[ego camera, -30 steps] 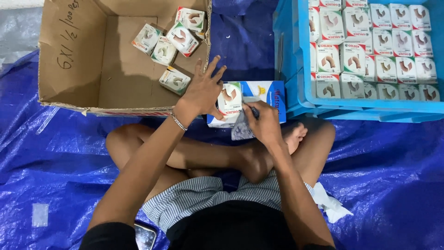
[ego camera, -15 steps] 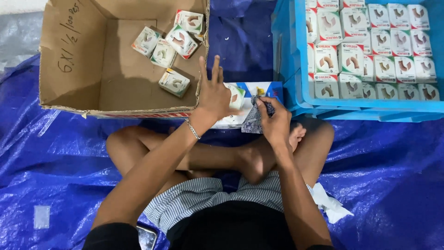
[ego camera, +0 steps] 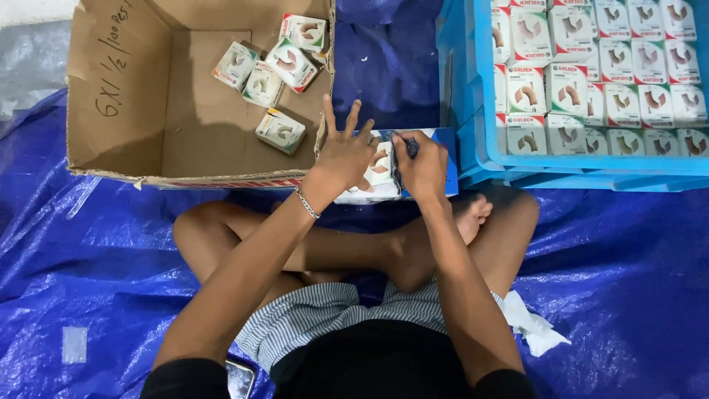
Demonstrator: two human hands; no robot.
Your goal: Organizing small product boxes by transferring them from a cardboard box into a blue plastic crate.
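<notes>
Left hand is down flat, fingers spread wide and pointing away from the body, palm pressing on a small white box. Right hand is right beside it, fingers curled tight around a small dark tool held at the box's right edge; what kind of tool it is cannot be made out. The box sits on a flat blue carton lying on the blue tarp just past the person's crossed legs, between the cardboard box and the blue crate. The carton's long axis runs left to right; the small box's own direction is hard to tell, since both hands cover most of it. What shows is white card with a brownish curved picture. Five more little boxes lie loose at the far right corner of the cardboard box, tilted every way. The crate is packed with neat rows of them, its top and right sides cut off by the frame.
</notes>
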